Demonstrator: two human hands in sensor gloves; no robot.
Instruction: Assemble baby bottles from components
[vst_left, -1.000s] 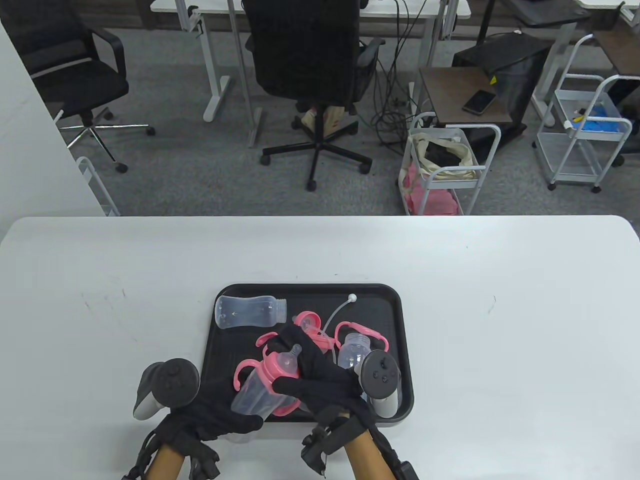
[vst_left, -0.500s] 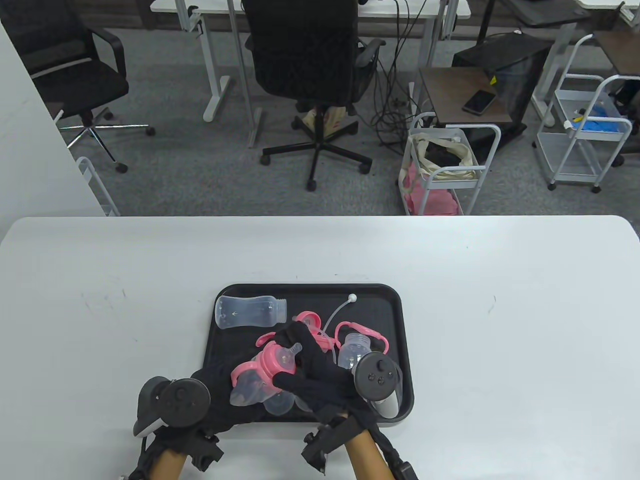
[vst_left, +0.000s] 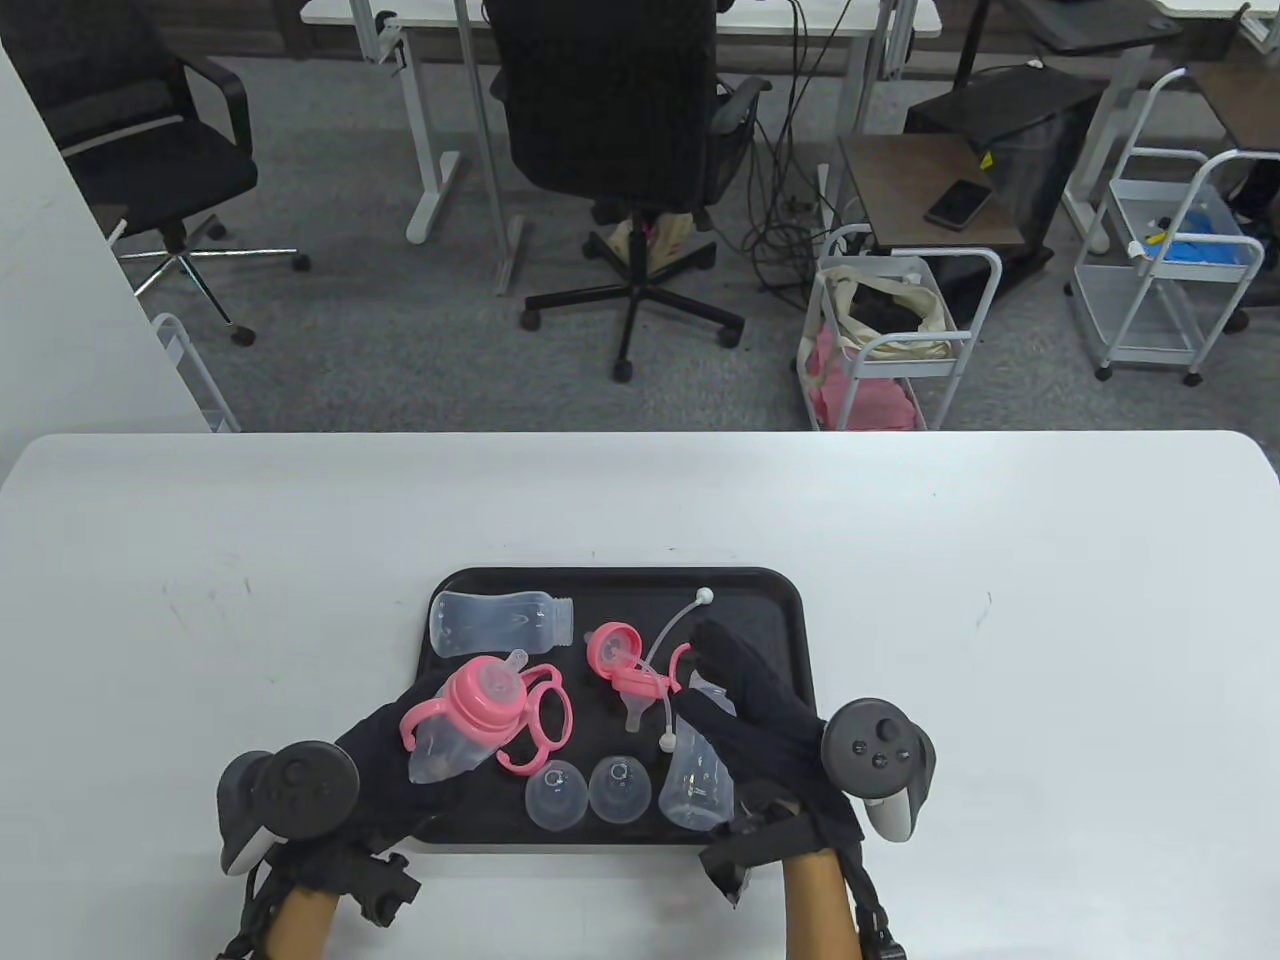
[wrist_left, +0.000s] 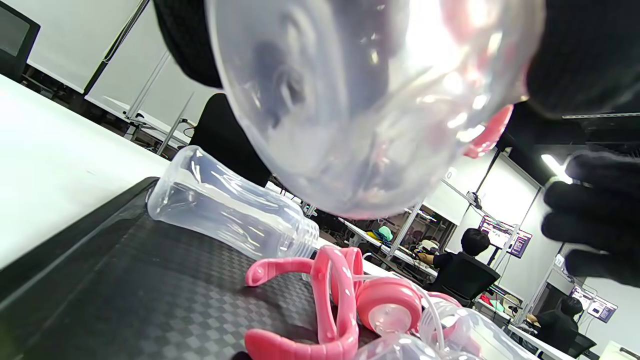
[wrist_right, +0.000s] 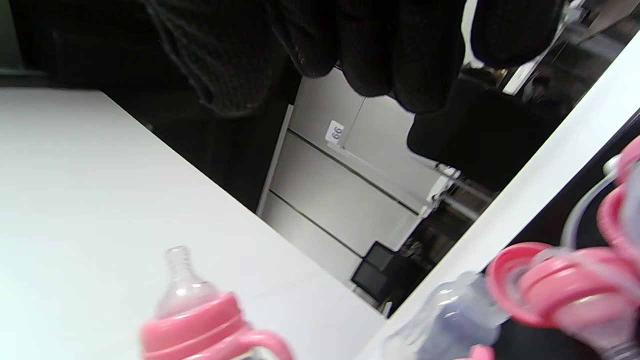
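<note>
Holding the capped bottle (vst_left: 470, 725) alone now, left hand (vst_left: 395, 770) clamped; right hand (vst_left: 760, 720) released, fingers apart, reaching for the next bottle (vst_left: 697, 775).

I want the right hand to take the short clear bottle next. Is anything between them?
Nothing visible: the gloved right hand hovers directly over the short clear plastic bottle in the black tray. A thin white straw lies just left.
</note>
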